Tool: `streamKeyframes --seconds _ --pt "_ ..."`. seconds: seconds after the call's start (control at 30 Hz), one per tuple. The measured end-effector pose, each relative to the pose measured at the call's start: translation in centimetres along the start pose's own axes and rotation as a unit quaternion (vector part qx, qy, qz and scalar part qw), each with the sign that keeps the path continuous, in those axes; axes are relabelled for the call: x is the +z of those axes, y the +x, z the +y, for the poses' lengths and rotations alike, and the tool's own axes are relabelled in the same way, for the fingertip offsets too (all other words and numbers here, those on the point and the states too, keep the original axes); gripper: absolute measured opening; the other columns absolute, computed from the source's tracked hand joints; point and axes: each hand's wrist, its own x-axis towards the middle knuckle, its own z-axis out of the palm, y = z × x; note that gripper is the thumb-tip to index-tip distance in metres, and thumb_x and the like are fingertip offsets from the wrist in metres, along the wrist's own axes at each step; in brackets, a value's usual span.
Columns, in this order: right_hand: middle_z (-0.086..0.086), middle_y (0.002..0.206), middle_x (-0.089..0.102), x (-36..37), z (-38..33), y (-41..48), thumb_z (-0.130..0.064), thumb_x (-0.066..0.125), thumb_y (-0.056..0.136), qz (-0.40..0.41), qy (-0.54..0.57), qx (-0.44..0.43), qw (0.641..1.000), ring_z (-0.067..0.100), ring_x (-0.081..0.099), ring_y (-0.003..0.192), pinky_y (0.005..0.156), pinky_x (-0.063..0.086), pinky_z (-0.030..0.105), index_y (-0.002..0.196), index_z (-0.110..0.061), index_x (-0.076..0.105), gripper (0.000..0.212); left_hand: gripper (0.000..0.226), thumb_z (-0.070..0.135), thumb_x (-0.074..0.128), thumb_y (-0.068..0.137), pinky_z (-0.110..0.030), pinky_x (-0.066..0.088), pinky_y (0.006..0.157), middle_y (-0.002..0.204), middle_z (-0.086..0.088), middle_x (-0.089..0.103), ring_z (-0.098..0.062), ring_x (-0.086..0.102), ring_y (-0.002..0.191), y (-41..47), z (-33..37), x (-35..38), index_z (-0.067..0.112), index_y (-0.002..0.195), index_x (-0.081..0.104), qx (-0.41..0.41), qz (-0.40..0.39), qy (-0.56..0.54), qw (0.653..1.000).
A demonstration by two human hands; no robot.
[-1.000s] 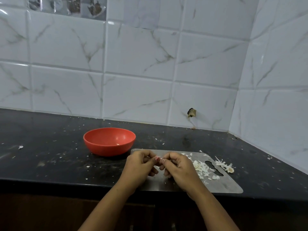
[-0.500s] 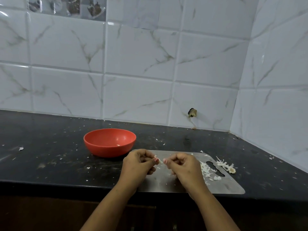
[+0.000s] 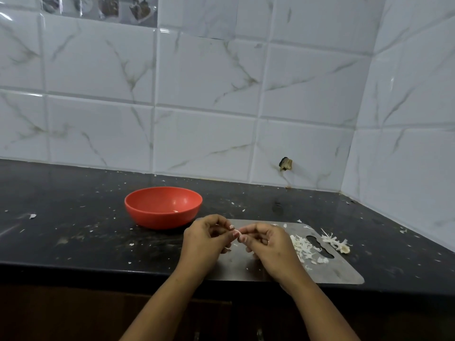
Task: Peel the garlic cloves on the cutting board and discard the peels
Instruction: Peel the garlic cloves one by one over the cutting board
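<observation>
My left hand (image 3: 206, 242) and my right hand (image 3: 268, 244) meet fingertip to fingertip just above the left part of the steel cutting board (image 3: 339, 271). Between the fingertips sits a small garlic clove (image 3: 237, 233), mostly hidden by the fingers. Both hands pinch it. A pile of white garlic peels (image 3: 304, 247) lies on the board to the right of my right hand, beside the board's handle slot.
A red bowl (image 3: 163, 207) stands on the black counter (image 3: 73, 230) left of the board, with a pale bit inside. A garlic stem with papery skin (image 3: 336, 242) lies at the board's right edge. Tiled walls close the back and the right.
The fingertips parted slightly half a second ago and have come back together on the clove. Both hands stay in nearly the same place above the board.
</observation>
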Motion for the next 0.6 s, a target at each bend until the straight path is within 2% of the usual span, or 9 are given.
streamKeyframes --seconds 0.23,0.33,0.4,0.47,0.6 --pt "0.002 0.079 0.074 -0.1 0.0 0.1 -0.006 0.063 0.091 -0.025 0.028 0.014 0.999 -0.001 0.057 0.058 0.057 0.044 0.015 0.090 -0.016 0.071 0.013 0.017 0.004 0.074 0.080 -0.012 0.048 0.054 0.069 0.008 0.070 0.000 0.064 0.061 -0.6 -0.1 0.4 0.021 0.079 0.070 0.090 0.028 0.080 0.992" --pt "0.001 0.081 0.074 -0.2 0.0 0.1 -0.008 0.060 0.093 -0.034 0.033 0.023 0.999 0.000 0.055 0.058 0.058 0.043 0.017 0.093 -0.018 0.072 0.015 0.015 0.016 0.076 0.079 -0.019 0.051 0.061 0.077 0.015 0.068 0.001 0.062 0.068 -0.8 -0.5 0.7 0.030 0.084 0.070 0.151 0.065 0.177 0.970" --pt "0.001 0.082 0.074 -0.3 0.1 0.2 -0.012 0.059 0.095 -0.035 0.033 0.030 0.998 0.002 0.054 0.058 0.058 0.042 0.018 0.095 -0.019 0.072 0.015 0.013 0.024 0.074 0.081 -0.025 0.052 0.065 0.079 0.020 0.064 0.000 0.059 0.069 -1.1 -0.4 0.9 0.033 0.090 0.071 0.166 0.082 0.217 0.958" --pt "0.001 0.082 0.074 -0.3 0.1 0.2 -0.015 0.058 0.095 -0.037 0.032 0.035 0.998 0.003 0.053 0.058 0.057 0.042 0.018 0.094 -0.019 0.072 0.015 0.015 0.027 0.072 0.082 -0.023 0.050 0.068 0.079 0.026 0.058 0.001 0.056 0.072 -1.2 -0.3 1.0 0.035 0.095 0.070 0.179 0.087 0.239 0.950" --pt "0.000 0.081 0.074 -0.3 0.2 0.3 -0.015 0.059 0.095 -0.043 0.031 0.045 0.998 0.003 0.051 0.057 0.058 0.041 0.019 0.091 -0.019 0.073 0.015 0.011 0.026 0.072 0.082 -0.021 0.047 0.067 0.075 0.028 0.055 -0.001 0.054 0.073 -1.1 -0.4 1.0 0.035 0.088 0.069 0.184 0.080 0.253 0.946"
